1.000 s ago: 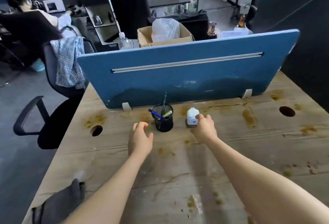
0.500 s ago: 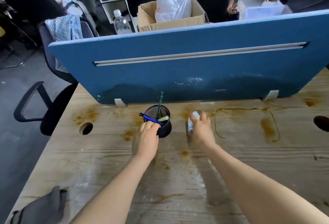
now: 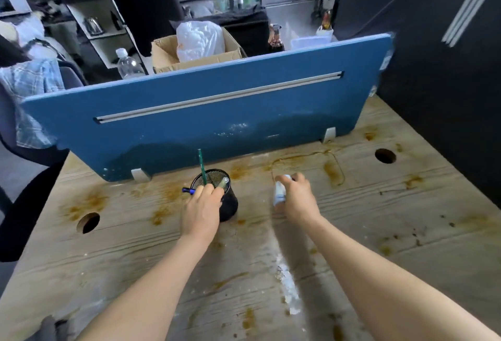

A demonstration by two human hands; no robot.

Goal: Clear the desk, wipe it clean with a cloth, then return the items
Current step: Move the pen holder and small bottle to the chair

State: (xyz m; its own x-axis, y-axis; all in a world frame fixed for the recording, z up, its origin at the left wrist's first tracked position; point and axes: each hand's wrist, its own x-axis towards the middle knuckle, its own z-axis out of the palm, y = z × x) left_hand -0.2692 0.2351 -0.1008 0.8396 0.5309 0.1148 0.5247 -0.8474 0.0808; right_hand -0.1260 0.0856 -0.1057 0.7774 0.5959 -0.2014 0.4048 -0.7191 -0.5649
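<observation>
Left hand [image 3: 202,211] wraps its fingers round the near side of the black mesh pen cup [image 3: 226,199], which stands on the stained wooden tabletop [image 3: 379,232] just in front of the blue divider panel [image 3: 189,123]. A green pencil [image 3: 202,167] sticks up out of the cup, and a blue pen [image 3: 188,190] pokes out to its left. Right hand [image 3: 298,199] grips a small white bottle [image 3: 279,191], fingers curled over its top, to the right of the cup. A grey cloth [image 3: 50,328] lies at the near left corner.
</observation>
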